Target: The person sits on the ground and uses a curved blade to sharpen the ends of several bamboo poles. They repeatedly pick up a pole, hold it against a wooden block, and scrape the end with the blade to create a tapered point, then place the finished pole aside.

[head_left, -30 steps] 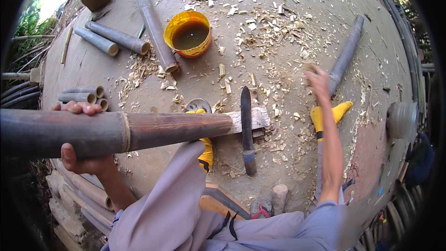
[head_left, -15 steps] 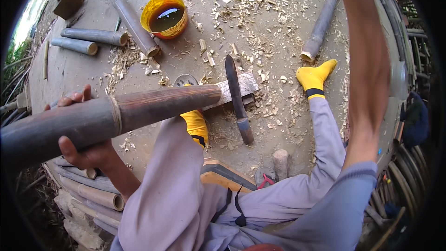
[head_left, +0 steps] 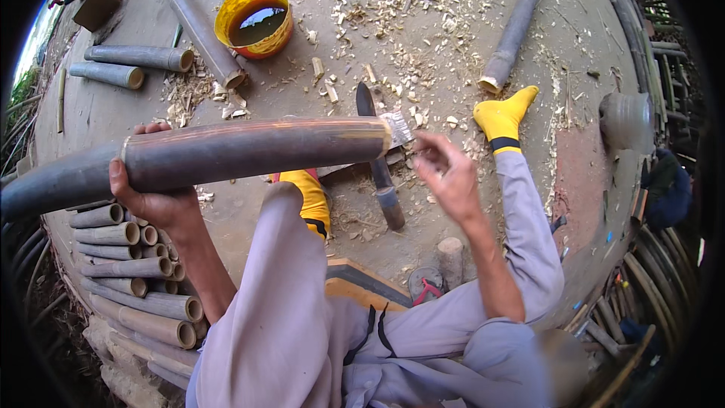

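A thick dark bamboo pole [head_left: 264, 147] crosses in front of me, its pale cut end pointing right. My left hand [head_left: 155, 200] grips it from below near a node, thumb on the near side and fingertips showing over the far side. Just right of the cut end hovers my right hand [head_left: 449, 174], apart from the pole, its fingers loosely bent and spread with nothing seen in them. Beneath the pole's end lies a long knife [head_left: 387, 200] with a dark blade, partly hidden by the pole. A pale, rough-surfaced block [head_left: 399, 128] shows beside the blade.
Wood chips [head_left: 423, 23] litter the ground ahead. A yellow bowl of dark liquid [head_left: 253, 21] stands beyond the pole. Cut bamboo lengths [head_left: 140, 57] lie far left, another length [head_left: 513, 30] far right, and a bamboo stack [head_left: 143, 276] sits near left. My yellow-socked foot [head_left: 506, 117] is at right.
The bamboo pole has swung to nearly level and its cut end has moved right, over the knife. My right arm has come down from the upper right, bringing the hand beside that end.
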Available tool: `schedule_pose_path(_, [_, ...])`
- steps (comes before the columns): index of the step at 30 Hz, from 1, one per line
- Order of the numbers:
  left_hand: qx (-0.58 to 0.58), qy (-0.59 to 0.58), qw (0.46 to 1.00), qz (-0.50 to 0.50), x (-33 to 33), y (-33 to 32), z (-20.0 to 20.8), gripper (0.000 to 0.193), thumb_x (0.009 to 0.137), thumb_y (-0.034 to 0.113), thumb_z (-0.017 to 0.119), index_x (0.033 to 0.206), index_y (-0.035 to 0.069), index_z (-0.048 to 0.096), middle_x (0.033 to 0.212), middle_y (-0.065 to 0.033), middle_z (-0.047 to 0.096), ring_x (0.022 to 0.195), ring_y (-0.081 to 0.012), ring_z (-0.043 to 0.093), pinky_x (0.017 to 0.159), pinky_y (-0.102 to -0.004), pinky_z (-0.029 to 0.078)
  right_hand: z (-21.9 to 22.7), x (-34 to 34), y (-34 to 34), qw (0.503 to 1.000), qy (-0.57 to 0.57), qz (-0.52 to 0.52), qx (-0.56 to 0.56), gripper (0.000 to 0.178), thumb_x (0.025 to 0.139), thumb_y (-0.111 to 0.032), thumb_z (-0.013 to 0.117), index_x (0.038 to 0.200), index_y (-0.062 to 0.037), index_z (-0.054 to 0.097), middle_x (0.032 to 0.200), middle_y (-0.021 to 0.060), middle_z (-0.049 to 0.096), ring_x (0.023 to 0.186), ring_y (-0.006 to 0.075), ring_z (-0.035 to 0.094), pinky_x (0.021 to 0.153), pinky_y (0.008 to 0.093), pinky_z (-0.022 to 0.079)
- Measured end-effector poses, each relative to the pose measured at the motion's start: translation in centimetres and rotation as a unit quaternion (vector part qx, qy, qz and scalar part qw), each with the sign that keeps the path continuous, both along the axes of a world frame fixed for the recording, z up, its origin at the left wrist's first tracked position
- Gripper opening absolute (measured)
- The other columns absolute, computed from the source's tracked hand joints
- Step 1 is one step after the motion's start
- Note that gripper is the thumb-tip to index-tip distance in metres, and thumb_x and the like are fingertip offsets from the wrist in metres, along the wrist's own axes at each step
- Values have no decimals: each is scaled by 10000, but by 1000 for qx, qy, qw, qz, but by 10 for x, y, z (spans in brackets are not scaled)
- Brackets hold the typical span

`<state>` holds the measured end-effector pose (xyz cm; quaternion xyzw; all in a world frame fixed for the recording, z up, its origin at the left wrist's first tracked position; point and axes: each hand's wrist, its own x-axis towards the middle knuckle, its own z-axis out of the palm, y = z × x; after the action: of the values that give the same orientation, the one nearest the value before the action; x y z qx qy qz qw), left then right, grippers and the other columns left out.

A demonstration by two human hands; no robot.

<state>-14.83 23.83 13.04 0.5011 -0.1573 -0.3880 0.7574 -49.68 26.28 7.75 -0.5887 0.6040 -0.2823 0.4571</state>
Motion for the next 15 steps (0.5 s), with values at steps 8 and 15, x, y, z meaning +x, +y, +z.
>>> schedule_pose_path(8, [43,113,992,-47,-68,11,-43,610,748,539,582,1083,30,549,1031,-116,587,963,-226,570,838,-363,481,-17,27,50,872,-419,-128,220,669,792,-69,671,1363,-67,324,1120,163,540,917,258,621,735,352,559])
schedule_pose_path(15, [118,231,945,-200,-106,24,-75,607,764,515,625,1160,67,514,1083,-99,581,992,-216,583,778,-390,544,7,49,5,753,-624,-137,156,744,750,-184,681,1393,-152,307,1173,123,561,966,267,585,729,376,488])
